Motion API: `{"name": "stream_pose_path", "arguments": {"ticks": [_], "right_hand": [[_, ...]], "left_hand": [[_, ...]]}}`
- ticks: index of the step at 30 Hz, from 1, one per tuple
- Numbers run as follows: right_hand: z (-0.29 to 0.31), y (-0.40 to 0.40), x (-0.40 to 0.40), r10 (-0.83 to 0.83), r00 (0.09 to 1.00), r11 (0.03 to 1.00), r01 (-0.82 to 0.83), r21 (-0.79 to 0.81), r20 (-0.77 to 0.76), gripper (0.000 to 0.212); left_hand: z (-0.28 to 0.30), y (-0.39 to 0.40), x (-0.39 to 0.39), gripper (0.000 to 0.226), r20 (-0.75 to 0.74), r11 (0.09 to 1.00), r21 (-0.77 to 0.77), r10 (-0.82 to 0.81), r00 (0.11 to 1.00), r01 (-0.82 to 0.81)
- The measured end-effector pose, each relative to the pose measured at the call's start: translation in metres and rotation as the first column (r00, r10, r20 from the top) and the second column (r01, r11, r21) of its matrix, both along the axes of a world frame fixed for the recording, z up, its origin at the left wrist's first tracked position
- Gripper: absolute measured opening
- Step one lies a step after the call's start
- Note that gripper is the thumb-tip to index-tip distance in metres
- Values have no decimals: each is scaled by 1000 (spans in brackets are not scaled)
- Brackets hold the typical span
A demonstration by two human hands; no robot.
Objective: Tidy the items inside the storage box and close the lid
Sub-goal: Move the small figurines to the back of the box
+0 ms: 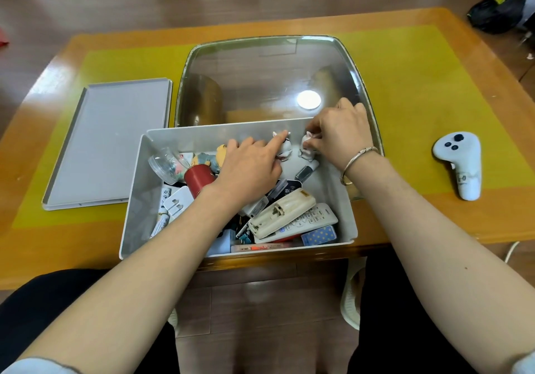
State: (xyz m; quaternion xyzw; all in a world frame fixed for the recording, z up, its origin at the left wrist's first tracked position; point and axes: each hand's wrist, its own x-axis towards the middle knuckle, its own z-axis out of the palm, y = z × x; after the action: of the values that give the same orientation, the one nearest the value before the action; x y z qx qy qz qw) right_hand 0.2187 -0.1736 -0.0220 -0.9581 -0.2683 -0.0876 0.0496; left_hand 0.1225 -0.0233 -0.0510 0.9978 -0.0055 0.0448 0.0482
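Left hand (249,165) inside the storage box (346,214), index finger out straight, touching a white figurine (282,145) near the far wall; other fingers loosely bent, gripping nothing. Lid (107,142) lies flat on the table (492,214), just left of the box, off.

Box middle: red can (198,179), clear capsule (166,163), yellow figurine (215,158), white plug (176,202), all jumbled. Nearer right: battery charger (282,211) stacked on a remote (312,220).

Right hand (338,136), fingers pinched on a second white figurine (307,147).

Risks, as judged: a one-finger push may topple the first figurine. The charger stack sits high, so it could stop the lid seating. Forearms crossing the clutter may drag pieces askew.
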Motion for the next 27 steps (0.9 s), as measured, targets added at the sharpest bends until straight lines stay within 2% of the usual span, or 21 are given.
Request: {"name": "stream_pose_path", "arguments": {"ticks": [9,16,27], "right_hand": [[-1,-3,-1,70,997,997,-70,-9,-30,20],[0,-5,-5,3,1000,999,-4,53,18,20],[-2,-2,-9,-20,1000,1000,20,17,10,16]], "left_hand": [[-3,4,0,56,-71,991,-135,-36,997,26],[-4,2,0,60,-76,991,-123,-70,995,60],[-2,-10,-6,61,-56,999,-51,-17,998,14]]}}
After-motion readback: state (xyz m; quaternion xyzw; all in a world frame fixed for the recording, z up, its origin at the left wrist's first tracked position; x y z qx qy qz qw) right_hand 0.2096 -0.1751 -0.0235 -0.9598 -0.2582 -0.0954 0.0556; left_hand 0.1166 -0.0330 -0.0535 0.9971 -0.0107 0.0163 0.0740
